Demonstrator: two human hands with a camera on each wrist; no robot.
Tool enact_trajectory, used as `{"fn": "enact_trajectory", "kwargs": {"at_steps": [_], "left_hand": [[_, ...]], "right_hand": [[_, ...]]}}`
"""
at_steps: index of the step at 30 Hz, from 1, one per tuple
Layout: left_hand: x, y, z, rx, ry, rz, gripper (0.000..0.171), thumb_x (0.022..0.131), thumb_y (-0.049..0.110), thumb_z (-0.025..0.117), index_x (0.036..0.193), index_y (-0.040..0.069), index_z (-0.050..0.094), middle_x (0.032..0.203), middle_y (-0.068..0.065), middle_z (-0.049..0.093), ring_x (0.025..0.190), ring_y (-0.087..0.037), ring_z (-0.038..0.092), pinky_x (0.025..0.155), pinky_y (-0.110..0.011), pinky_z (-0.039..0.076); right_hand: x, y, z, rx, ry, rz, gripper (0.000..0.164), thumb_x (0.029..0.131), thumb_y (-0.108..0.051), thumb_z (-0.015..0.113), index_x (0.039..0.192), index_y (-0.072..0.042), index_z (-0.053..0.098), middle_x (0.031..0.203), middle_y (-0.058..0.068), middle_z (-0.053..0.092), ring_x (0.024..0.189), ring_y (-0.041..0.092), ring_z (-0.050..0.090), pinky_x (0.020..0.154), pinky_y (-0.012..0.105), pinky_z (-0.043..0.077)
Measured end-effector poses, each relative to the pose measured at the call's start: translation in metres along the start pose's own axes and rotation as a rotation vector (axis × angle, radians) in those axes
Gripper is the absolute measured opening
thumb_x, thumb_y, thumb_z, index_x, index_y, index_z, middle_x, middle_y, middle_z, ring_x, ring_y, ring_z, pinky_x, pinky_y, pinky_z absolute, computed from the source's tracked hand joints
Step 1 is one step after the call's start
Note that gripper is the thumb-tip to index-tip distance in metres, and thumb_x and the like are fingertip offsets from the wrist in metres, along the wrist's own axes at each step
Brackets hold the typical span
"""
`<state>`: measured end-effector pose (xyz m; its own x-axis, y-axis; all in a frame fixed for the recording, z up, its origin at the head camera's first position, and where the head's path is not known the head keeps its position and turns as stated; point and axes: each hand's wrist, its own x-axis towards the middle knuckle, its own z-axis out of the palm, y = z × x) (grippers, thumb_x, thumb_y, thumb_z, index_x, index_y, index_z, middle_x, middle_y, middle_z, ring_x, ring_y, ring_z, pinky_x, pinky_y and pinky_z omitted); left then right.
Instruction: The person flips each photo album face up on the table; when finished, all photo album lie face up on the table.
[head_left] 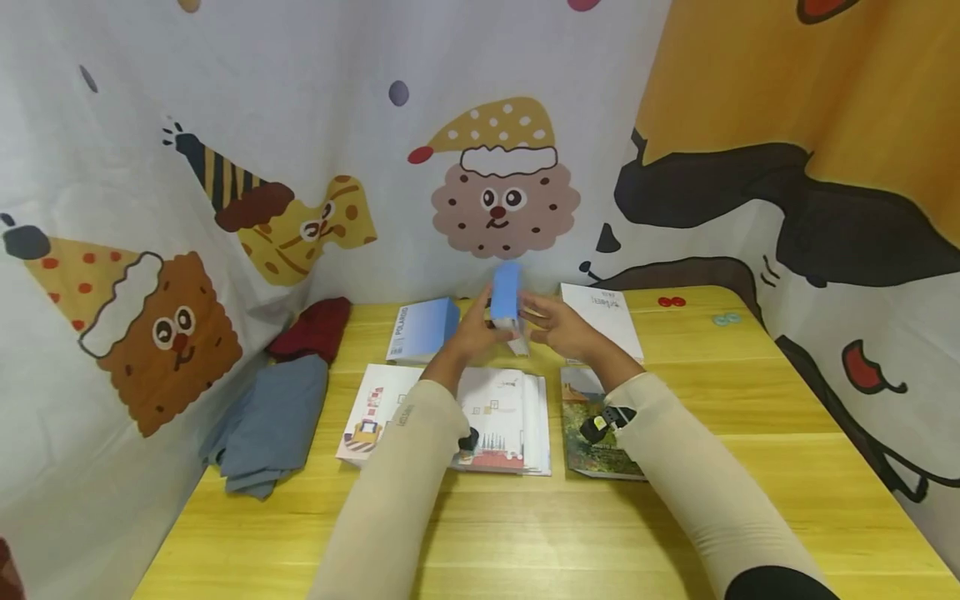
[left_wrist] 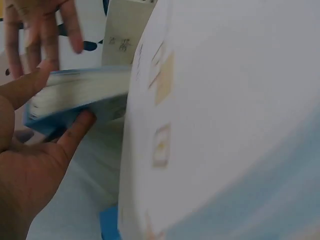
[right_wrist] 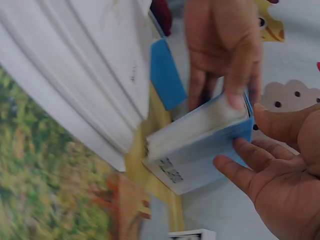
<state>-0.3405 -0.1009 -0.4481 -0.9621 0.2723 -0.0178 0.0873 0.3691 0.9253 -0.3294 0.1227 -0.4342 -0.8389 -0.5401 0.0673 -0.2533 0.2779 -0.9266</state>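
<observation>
A thick blue-and-white album (head_left: 506,293) stands upright at the back of the table. My left hand (head_left: 477,332) grips it between thumb and fingers; in the left wrist view the pale page edges (left_wrist: 85,89) face the camera. Beside its other cover is my right hand (head_left: 564,329), with fingers spread and fairly straight. The right wrist view has these fingers (right_wrist: 250,167) at the blue cover, though whether they touch is unclear. Just left of the held album lies a similar blue-and-white album (head_left: 422,327), marked POLAROID.
In front lie white illustrated albums (head_left: 491,408) and a book with a green landscape cover (head_left: 581,442). A white book (head_left: 603,317) sits at the back right. Folded grey cloth (head_left: 273,425) and dark red cloth (head_left: 315,327) lie left. Small red (head_left: 671,302) and blue rings (head_left: 726,319) are at right.
</observation>
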Motion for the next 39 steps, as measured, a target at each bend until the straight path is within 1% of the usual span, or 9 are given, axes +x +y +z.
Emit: {"fn": "enact_trajectory", "kwargs": {"at_steps": [2,5,10,15,21,26,31,35,39], "left_hand": [[0.0,0.0,-0.003,0.055,0.047,-0.014,0.105,0.097,0.025,0.085,0.177,0.022,0.017,0.182,-0.015,0.026,0.164,-0.045,0.034,0.132,-0.06,0.035],[-0.001,-0.002,-0.007,0.146,0.085,-0.053,0.093,0.099,0.032,0.083,0.173,0.012,0.03,0.181,-0.016,0.03,0.167,-0.041,0.028,0.136,-0.058,0.028],[0.0,-0.006,-0.011,0.226,0.093,-0.085,0.079,0.102,0.028,0.078,0.168,0.006,0.041,0.177,-0.017,0.037,0.167,-0.038,0.03,0.138,-0.052,0.025],[-0.003,-0.008,-0.015,0.275,0.067,-0.103,0.075,0.105,0.025,0.075,0.169,0.005,0.04,0.178,-0.019,0.034,0.168,-0.04,0.028,0.138,-0.052,0.022],[-0.004,-0.014,-0.018,0.321,0.01,-0.154,0.073,0.108,0.022,0.07,0.17,0.005,0.037,0.178,-0.02,0.032,0.168,-0.041,0.025,0.138,-0.054,0.021],[-0.002,-0.022,-0.017,0.372,-0.05,-0.164,0.072,0.109,0.022,0.067,0.171,0.005,0.035,0.178,-0.019,0.033,0.168,-0.04,0.027,0.138,-0.052,0.023],[-0.002,-0.025,-0.018,0.384,-0.062,-0.182,0.074,0.109,0.026,0.066,0.173,0.01,0.032,0.18,-0.016,0.031,0.169,-0.038,0.025,0.139,-0.052,0.021],[-0.006,-0.021,-0.02,0.382,-0.071,-0.185,0.076,0.109,0.029,0.067,0.174,0.012,0.03,0.181,-0.014,0.03,0.17,-0.038,0.024,0.139,-0.054,0.02],[-0.011,-0.01,-0.025,0.381,-0.093,-0.158,0.08,0.109,0.026,0.067,0.175,0.008,0.025,0.182,-0.016,0.026,0.17,-0.039,0.022,0.139,-0.055,0.018]], "right_hand": [[0.001,0.005,0.003,-0.029,-0.021,0.016,0.08,0.107,0.007,0.06,0.175,-0.005,0.019,0.183,0.02,0.015,0.165,0.047,0.03,0.126,0.059,0.042],[0.0,0.01,0.006,-0.094,-0.042,0.065,0.08,0.107,0.0,0.064,0.175,-0.004,0.02,0.183,0.022,0.013,0.163,0.053,0.029,0.125,0.06,0.043],[-0.004,0.011,0.007,-0.245,-0.044,0.169,0.08,0.108,-0.012,0.068,0.174,-0.005,0.023,0.182,0.025,0.018,0.161,0.057,0.03,0.129,0.066,0.035],[-0.005,0.009,0.005,-0.285,-0.045,0.258,0.081,0.108,-0.019,0.069,0.175,-0.007,0.023,0.181,0.026,0.019,0.162,0.057,0.029,0.13,0.069,0.031],[-0.005,0.01,0.005,-0.265,-0.062,0.318,0.086,0.106,-0.023,0.072,0.175,-0.01,0.022,0.182,0.025,0.018,0.166,0.052,0.023,0.132,0.071,0.026],[-0.003,0.013,0.008,-0.273,-0.081,0.312,0.087,0.105,-0.022,0.073,0.175,-0.008,0.023,0.182,0.023,0.017,0.166,0.052,0.024,0.132,0.068,0.028],[-0.004,0.011,0.01,-0.288,-0.097,0.326,0.086,0.106,-0.024,0.072,0.176,-0.012,0.023,0.183,0.02,0.018,0.165,0.051,0.027,0.131,0.068,0.03],[-0.005,0.009,0.009,-0.297,-0.091,0.327,0.087,0.107,-0.026,0.072,0.176,-0.014,0.021,0.181,0.022,0.023,0.163,0.051,0.031,0.13,0.069,0.033],[-0.003,0.004,0.008,-0.332,-0.083,0.299,0.088,0.106,-0.027,0.073,0.176,-0.012,0.021,0.18,0.025,0.026,0.162,0.052,0.034,0.13,0.068,0.033]]}}
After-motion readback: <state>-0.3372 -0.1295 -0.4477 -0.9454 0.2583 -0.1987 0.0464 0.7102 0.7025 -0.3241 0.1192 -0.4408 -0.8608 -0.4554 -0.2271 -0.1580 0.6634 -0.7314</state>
